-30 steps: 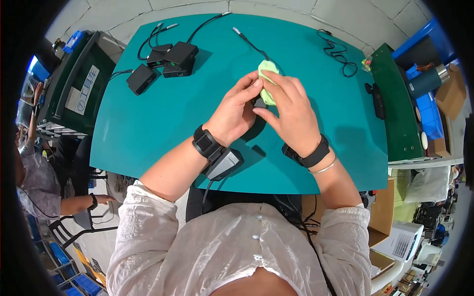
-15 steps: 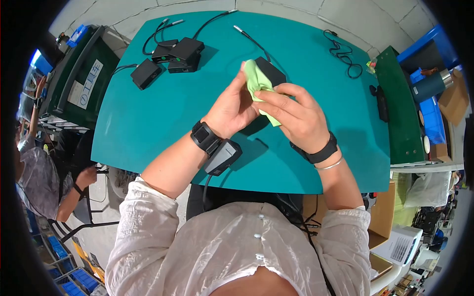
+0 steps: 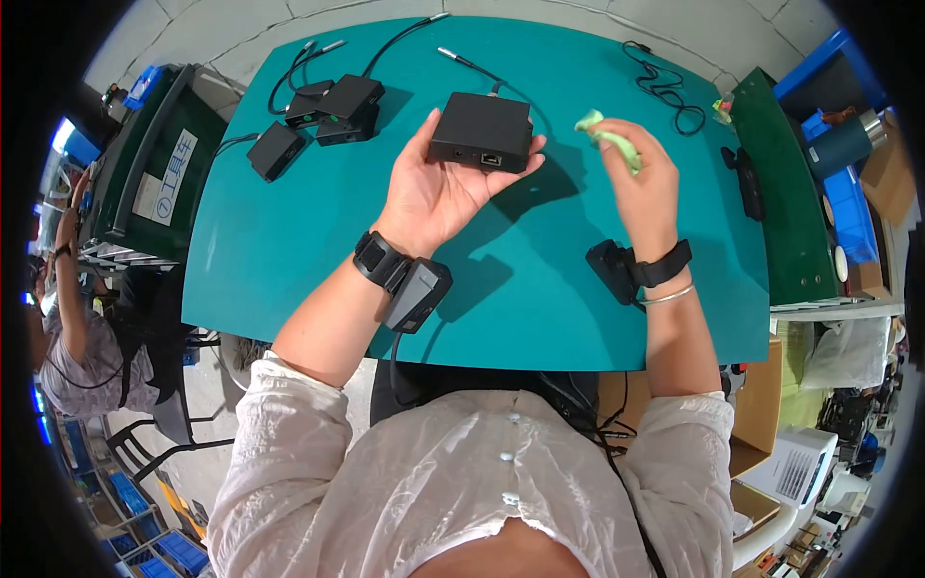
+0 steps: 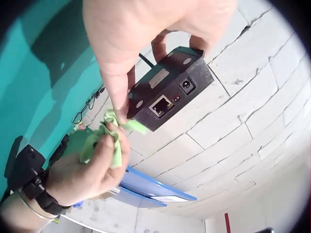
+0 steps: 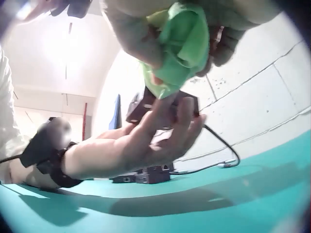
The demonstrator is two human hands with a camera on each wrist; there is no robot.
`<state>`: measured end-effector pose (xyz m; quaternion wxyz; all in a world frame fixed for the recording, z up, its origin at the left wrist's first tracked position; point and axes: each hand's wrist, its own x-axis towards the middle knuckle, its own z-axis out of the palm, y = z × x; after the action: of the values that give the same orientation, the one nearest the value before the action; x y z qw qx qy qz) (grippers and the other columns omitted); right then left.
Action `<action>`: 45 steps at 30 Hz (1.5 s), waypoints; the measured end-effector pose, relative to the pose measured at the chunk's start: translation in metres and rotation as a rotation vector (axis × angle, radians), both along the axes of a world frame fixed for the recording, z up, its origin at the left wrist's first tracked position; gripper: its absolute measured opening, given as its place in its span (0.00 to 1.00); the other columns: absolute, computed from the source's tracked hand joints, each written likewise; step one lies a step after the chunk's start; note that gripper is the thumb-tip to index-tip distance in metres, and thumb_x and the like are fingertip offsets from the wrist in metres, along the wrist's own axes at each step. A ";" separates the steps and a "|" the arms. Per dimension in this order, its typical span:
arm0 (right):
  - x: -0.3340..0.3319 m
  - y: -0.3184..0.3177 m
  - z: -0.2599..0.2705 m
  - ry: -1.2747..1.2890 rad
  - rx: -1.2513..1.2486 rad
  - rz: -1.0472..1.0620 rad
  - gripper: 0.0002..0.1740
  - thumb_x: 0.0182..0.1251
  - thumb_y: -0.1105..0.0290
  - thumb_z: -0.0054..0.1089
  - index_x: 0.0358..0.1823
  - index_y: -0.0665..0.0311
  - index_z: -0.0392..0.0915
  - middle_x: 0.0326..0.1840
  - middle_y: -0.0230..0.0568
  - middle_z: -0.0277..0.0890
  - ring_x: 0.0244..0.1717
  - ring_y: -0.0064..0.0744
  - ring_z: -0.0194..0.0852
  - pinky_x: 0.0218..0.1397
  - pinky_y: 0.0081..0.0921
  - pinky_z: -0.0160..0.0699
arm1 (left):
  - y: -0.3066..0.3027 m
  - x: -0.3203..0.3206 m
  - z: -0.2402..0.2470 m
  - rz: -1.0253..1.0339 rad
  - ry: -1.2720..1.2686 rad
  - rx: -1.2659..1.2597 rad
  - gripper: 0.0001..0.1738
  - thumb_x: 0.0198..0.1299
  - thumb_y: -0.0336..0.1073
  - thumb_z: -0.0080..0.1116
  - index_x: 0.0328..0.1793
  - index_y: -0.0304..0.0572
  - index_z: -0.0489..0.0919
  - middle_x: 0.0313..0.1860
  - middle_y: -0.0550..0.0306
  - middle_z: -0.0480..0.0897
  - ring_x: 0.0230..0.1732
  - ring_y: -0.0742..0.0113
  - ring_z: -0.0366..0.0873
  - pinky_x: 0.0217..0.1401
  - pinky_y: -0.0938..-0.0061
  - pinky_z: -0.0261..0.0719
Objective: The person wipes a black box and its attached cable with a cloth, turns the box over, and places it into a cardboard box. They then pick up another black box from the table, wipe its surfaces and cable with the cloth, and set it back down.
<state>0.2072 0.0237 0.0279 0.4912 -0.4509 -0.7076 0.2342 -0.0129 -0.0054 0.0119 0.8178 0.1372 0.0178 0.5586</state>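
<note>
Over the table, my left hand point(image 3: 424, 202) holds a black box point(image 3: 480, 123) from beneath, its side with an Ethernet port toward me. In the left wrist view, fingers and thumb grip the edges of this box point(image 4: 182, 73), which shows a round power socket beside the port. A black cable point(image 3: 472, 65) with a metal plug runs from its far side. To the right, my right hand point(image 3: 650, 188) pinches a crumpled light-green cloth point(image 3: 624, 150). The right wrist view shows the cloth point(image 5: 182, 46) bunched between the fingers, overlapping the box.
Several similar black boxes point(image 3: 349, 99) with cables sit at the back left of the green table point(image 3: 540, 318). A thin black cable point(image 3: 665, 85) lies coiled at the back right. Beyond the right edge stands a dark bottle point(image 3: 838, 154) among blue bins. Another person point(image 3: 82, 337) is at the left.
The cloth, earlier at the box between both hands, has moved right with my right hand. The box now lies uncovered on my left hand, port side toward me.
</note>
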 end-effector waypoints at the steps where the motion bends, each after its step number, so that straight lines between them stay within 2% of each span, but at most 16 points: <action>1: 0.000 0.001 -0.001 0.151 -0.138 0.022 0.11 0.66 0.72 0.55 0.48 0.61 0.81 0.49 0.41 0.80 0.47 0.36 0.76 0.51 0.29 0.75 | 0.000 0.001 0.000 -0.002 -0.001 0.002 0.30 0.72 0.49 0.37 0.71 0.35 0.59 0.70 0.36 0.62 0.69 0.38 0.62 0.70 0.43 0.65; 5: -0.020 -0.015 0.000 -0.134 0.358 0.322 0.20 0.63 0.72 0.58 0.58 0.61 0.76 0.60 0.41 0.75 0.54 0.44 0.74 0.59 0.33 0.72 | 0.004 -0.001 -0.025 -0.036 -0.128 -0.024 0.28 0.73 0.47 0.34 0.72 0.35 0.59 0.69 0.35 0.64 0.68 0.42 0.64 0.70 0.47 0.66; 6: -0.031 -0.025 0.003 -0.349 0.420 0.308 0.26 0.58 0.72 0.62 0.61 0.59 0.74 0.64 0.39 0.71 0.60 0.44 0.71 0.62 0.36 0.71 | 0.004 -0.002 -0.026 -0.047 -0.219 -0.065 0.28 0.73 0.48 0.35 0.72 0.36 0.59 0.68 0.36 0.65 0.67 0.45 0.66 0.70 0.48 0.67; 11: -0.040 -0.034 0.004 -0.403 0.530 0.541 0.30 0.55 0.75 0.62 0.62 0.61 0.72 0.67 0.38 0.67 0.65 0.44 0.67 0.68 0.40 0.67 | 0.003 -0.009 -0.025 -0.004 -0.119 -0.157 0.23 0.72 0.36 0.33 0.67 0.27 0.62 0.66 0.41 0.69 0.65 0.49 0.69 0.69 0.54 0.69; 16: -0.031 -0.021 0.003 -0.353 0.554 0.338 0.32 0.54 0.78 0.62 0.64 0.63 0.70 0.69 0.40 0.66 0.65 0.46 0.67 0.68 0.40 0.66 | 0.004 -0.004 -0.035 -0.086 -0.270 -0.021 0.24 0.73 0.38 0.36 0.69 0.30 0.61 0.65 0.43 0.69 0.65 0.49 0.70 0.67 0.52 0.71; 19: -0.029 -0.019 -0.002 -0.356 0.522 0.248 0.28 0.60 0.75 0.59 0.65 0.65 0.69 0.69 0.44 0.64 0.63 0.50 0.68 0.66 0.38 0.66 | 0.003 -0.002 -0.023 -0.104 -0.039 0.047 0.23 0.74 0.37 0.32 0.72 0.36 0.58 0.68 0.46 0.66 0.68 0.49 0.66 0.69 0.52 0.69; 22: -0.026 -0.014 -0.011 -0.197 0.313 0.141 0.23 0.70 0.67 0.52 0.65 0.66 0.69 0.65 0.44 0.70 0.59 0.43 0.72 0.63 0.32 0.68 | 0.000 0.003 -0.008 0.026 0.269 0.155 0.25 0.75 0.39 0.32 0.74 0.41 0.55 0.69 0.48 0.66 0.69 0.52 0.66 0.70 0.52 0.68; 25: -0.016 -0.007 -0.013 0.346 -0.344 0.372 0.24 0.77 0.58 0.43 0.64 0.68 0.69 0.51 0.36 0.78 0.53 0.21 0.72 0.57 0.20 0.70 | 0.000 -0.001 -0.002 0.038 0.528 0.163 0.25 0.75 0.41 0.34 0.74 0.43 0.57 0.67 0.50 0.68 0.66 0.56 0.70 0.66 0.54 0.73; 28: -0.012 -0.005 -0.008 0.548 -0.479 0.361 0.26 0.76 0.57 0.44 0.64 0.69 0.69 0.50 0.37 0.78 0.53 0.22 0.72 0.56 0.19 0.71 | -0.004 0.002 0.000 0.044 0.698 0.172 0.24 0.75 0.42 0.36 0.73 0.42 0.61 0.65 0.51 0.71 0.62 0.59 0.73 0.62 0.57 0.76; 30: -0.017 -0.012 -0.005 0.517 -0.428 0.312 0.23 0.74 0.61 0.49 0.65 0.67 0.69 0.50 0.39 0.79 0.51 0.25 0.75 0.54 0.21 0.73 | -0.008 0.008 0.002 0.075 0.665 0.131 0.22 0.75 0.41 0.37 0.69 0.40 0.66 0.60 0.53 0.75 0.59 0.62 0.75 0.60 0.60 0.78; 33: -0.027 -0.020 -0.002 -0.068 0.196 0.198 0.27 0.61 0.74 0.61 0.64 0.59 0.71 0.50 0.45 0.80 0.47 0.39 0.80 0.52 0.27 0.76 | -0.006 0.005 -0.003 0.156 0.725 0.176 0.22 0.74 0.41 0.38 0.69 0.40 0.67 0.60 0.54 0.75 0.58 0.64 0.75 0.60 0.61 0.78; 36: -0.014 -0.013 0.004 -0.263 0.370 0.140 0.25 0.60 0.74 0.63 0.61 0.59 0.74 0.46 0.41 0.82 0.47 0.39 0.80 0.50 0.27 0.77 | -0.010 0.009 0.001 0.149 0.715 0.156 0.22 0.74 0.42 0.39 0.68 0.41 0.68 0.59 0.55 0.76 0.57 0.65 0.76 0.59 0.63 0.78; 38: -0.010 -0.013 0.006 -0.270 0.378 0.086 0.23 0.59 0.74 0.64 0.57 0.57 0.78 0.42 0.36 0.84 0.45 0.34 0.81 0.49 0.26 0.78 | -0.010 0.010 0.000 0.137 0.694 0.154 0.22 0.74 0.41 0.39 0.69 0.41 0.68 0.59 0.55 0.76 0.57 0.65 0.76 0.60 0.64 0.77; 42: -0.011 -0.019 0.007 0.191 -0.047 0.004 0.19 0.58 0.76 0.62 0.53 0.56 0.81 0.44 0.37 0.84 0.44 0.30 0.81 0.49 0.22 0.77 | -0.011 0.012 0.005 0.207 0.760 0.165 0.21 0.73 0.39 0.42 0.68 0.41 0.69 0.55 0.58 0.78 0.54 0.71 0.76 0.55 0.73 0.77; 44: -0.022 -0.023 0.002 0.103 0.193 0.118 0.23 0.57 0.80 0.57 0.56 0.57 0.79 0.48 0.40 0.82 0.48 0.35 0.80 0.51 0.26 0.77 | -0.010 0.015 -0.005 0.270 0.853 0.193 0.20 0.73 0.38 0.44 0.67 0.39 0.70 0.52 0.60 0.79 0.51 0.73 0.76 0.53 0.75 0.76; 45: -0.026 -0.027 0.000 -0.163 0.361 0.160 0.29 0.53 0.84 0.53 0.59 0.56 0.75 0.53 0.41 0.79 0.51 0.40 0.78 0.55 0.32 0.77 | -0.010 0.017 -0.013 0.334 0.947 0.223 0.20 0.72 0.37 0.45 0.66 0.38 0.71 0.50 0.61 0.80 0.48 0.76 0.75 0.50 0.78 0.76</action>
<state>0.1815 -0.0029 0.0278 0.4850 -0.3155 -0.8089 0.1045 0.0040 -0.0150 -0.0006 0.5999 0.4567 0.3485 0.5568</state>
